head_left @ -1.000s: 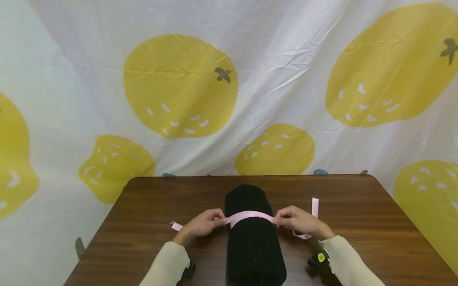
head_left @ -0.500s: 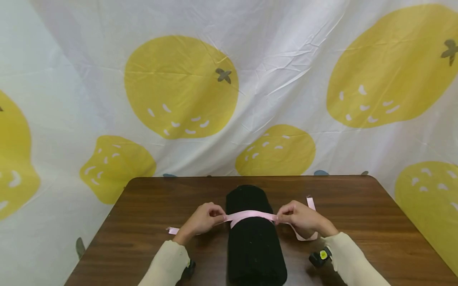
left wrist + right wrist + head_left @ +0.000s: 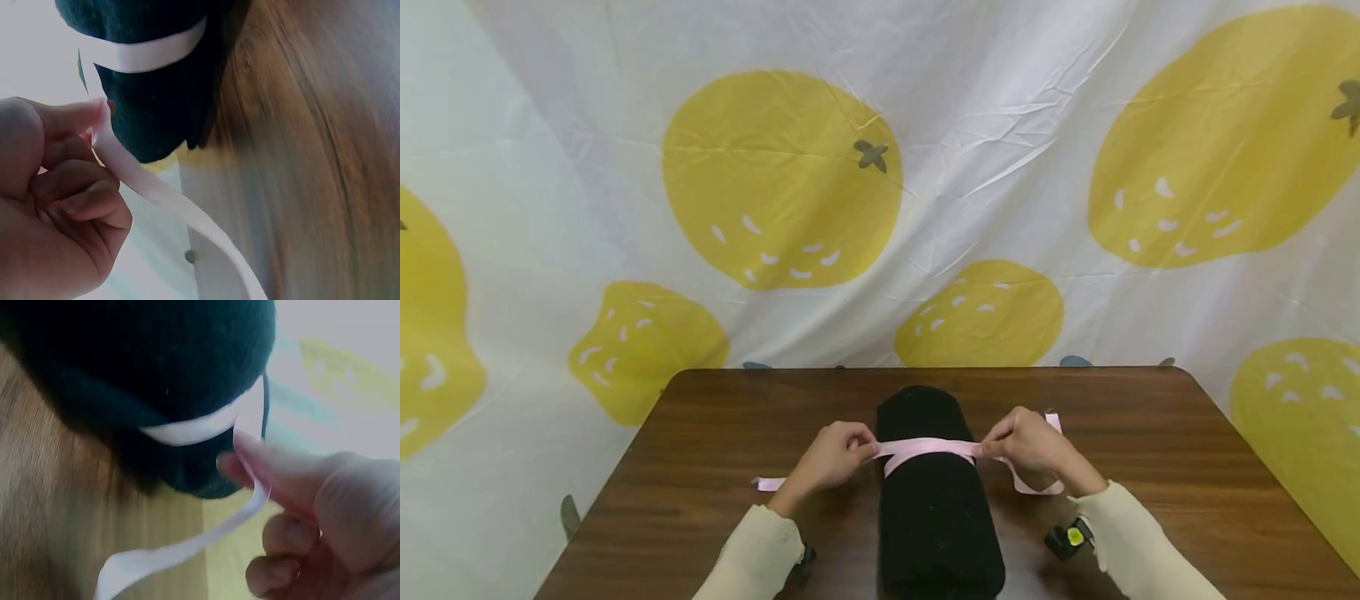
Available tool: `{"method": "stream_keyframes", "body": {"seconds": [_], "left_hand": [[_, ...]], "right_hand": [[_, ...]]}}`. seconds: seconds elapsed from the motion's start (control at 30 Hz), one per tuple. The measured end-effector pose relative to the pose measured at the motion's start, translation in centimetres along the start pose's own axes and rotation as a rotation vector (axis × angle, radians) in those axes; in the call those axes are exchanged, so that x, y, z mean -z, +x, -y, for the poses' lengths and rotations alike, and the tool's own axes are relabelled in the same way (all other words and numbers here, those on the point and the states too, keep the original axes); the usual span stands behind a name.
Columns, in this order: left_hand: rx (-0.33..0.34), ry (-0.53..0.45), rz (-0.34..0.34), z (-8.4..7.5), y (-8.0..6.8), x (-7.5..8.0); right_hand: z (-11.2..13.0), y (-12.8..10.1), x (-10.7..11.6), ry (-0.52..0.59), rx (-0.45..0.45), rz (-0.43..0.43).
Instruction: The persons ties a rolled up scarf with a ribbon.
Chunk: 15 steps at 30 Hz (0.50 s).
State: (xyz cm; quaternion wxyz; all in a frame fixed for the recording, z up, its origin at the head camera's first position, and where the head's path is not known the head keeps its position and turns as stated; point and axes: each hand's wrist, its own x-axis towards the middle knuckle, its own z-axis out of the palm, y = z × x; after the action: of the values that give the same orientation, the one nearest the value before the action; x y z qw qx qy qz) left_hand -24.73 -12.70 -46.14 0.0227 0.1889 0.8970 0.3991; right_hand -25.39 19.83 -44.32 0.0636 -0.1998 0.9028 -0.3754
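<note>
Across black roll (image 3: 934,492): pink ribbon (image 3: 928,447) (taut) between both grips.

The near end of the black fabric roll (image 3: 936,508) runs off the bottom edge of the head view. Both cream sleeves (image 3: 752,558) are cut off there too. The pink ribbon (image 3: 925,447) vanishes under the left hand (image 3: 829,458) and the right hand (image 3: 1033,446), so the pinch points stay hidden. Where the ribbon passes beneath the roll cannot be seen. The table (image 3: 1150,442) loses its near corners past the frame, and both wrist views show its wood blurred.
</note>
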Motion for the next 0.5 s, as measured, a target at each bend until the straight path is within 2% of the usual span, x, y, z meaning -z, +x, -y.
{"method": "stream_keyframes", "body": {"seconds": [0.2, 0.3, 0.5], "left_hand": [[0.073, -0.018, -0.052, -0.7, -0.2, -0.4], [0.119, -0.053, -0.084, -1.1, -0.2, -0.7], [0.201, -0.155, -0.127, -1.7, -0.2, -1.2]], "right_hand": [[1.8, -0.4, 0.1, -0.030, -0.158, -0.080], [2.3, -0.5, 0.2, 0.034, -0.223, -0.067], [2.4, -0.6, 0.3, 0.212, -0.245, 0.008]]}}
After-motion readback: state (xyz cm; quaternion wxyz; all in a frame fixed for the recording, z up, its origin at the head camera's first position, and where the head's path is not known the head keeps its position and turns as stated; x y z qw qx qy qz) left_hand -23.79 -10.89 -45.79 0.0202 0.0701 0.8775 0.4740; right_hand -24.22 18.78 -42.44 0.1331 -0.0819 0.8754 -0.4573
